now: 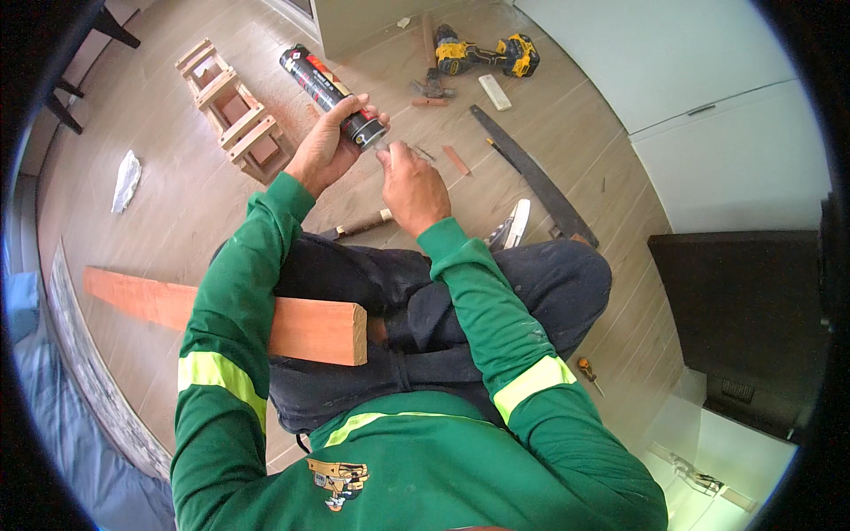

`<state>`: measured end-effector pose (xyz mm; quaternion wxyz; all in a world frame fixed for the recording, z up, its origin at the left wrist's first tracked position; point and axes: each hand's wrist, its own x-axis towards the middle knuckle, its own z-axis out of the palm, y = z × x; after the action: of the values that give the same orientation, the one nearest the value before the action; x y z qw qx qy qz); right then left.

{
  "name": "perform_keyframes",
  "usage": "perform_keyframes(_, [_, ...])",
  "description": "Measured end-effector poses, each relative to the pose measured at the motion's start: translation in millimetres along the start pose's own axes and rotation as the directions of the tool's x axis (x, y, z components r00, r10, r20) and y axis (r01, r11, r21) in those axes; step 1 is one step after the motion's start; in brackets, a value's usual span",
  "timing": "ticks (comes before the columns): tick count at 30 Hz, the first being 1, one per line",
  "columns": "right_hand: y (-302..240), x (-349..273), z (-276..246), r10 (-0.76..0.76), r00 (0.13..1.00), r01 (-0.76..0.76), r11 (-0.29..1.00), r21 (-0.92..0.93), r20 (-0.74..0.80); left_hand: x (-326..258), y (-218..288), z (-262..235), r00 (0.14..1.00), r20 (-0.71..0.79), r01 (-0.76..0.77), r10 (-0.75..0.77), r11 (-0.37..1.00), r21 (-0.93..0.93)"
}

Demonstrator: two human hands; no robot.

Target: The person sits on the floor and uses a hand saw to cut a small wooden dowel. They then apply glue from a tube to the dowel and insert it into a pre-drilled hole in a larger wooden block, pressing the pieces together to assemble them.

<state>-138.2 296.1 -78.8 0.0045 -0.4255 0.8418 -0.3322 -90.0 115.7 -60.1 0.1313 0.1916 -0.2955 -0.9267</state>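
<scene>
My left hand [329,149] is wrapped round a black aerosol can [320,81] with red and orange markings. The can slants, its valve end pointing down and right toward my other hand. At that end, the fingers of my right hand [413,188] are pinched together by a small pale nozzle [381,142]. Whether they grip the nozzle or something smaller is hidden. Across my lap, under my left forearm, lies a long reddish wooden beam [319,331]. A slatted wooden frame [235,113] rests on the floor left of the can.
Beyond my hands lie a yellow-black cordless drill [487,57], a hammer [431,81], a pale block [495,92] and a handsaw [536,175]. A wooden-handled tool [361,223] is by my legs, a screwdriver [589,373] to the right. White cabinets [708,115] and a dark panel [735,310] stand rightward.
</scene>
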Motion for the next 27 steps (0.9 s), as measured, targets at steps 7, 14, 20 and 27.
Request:
perform_keyframes(7, [-6, 6, -30, -0.014, 0.684, -0.719, -0.179, 0.671, 0.729, -7, -3, -5, 0.981, 0.188, -0.006, 0.048, 0.976, -0.217])
perform_keyframes(14, [-9, 0, 5, -0.089, 0.990, 0.095, 0.994, 0.045, -0.113, -7, -5, 0, 0.988, 0.093, -0.103, 0.122, 0.978, -0.178])
perform_keyframes(20, [-13, 3, -11, 0.201, 0.865, -0.499, 0.452, 0.740, 0.460, -8, 6, -2, 0.972, 0.215, -0.055, 0.091, 0.985, -0.165])
perform_keyframes(27, [-25, 0, -23, 0.075, 0.726, -0.685, -0.008, 0.728, 0.684, -7, 9, -9, 0.913, 0.400, 0.029, 0.077, 0.967, -0.253])
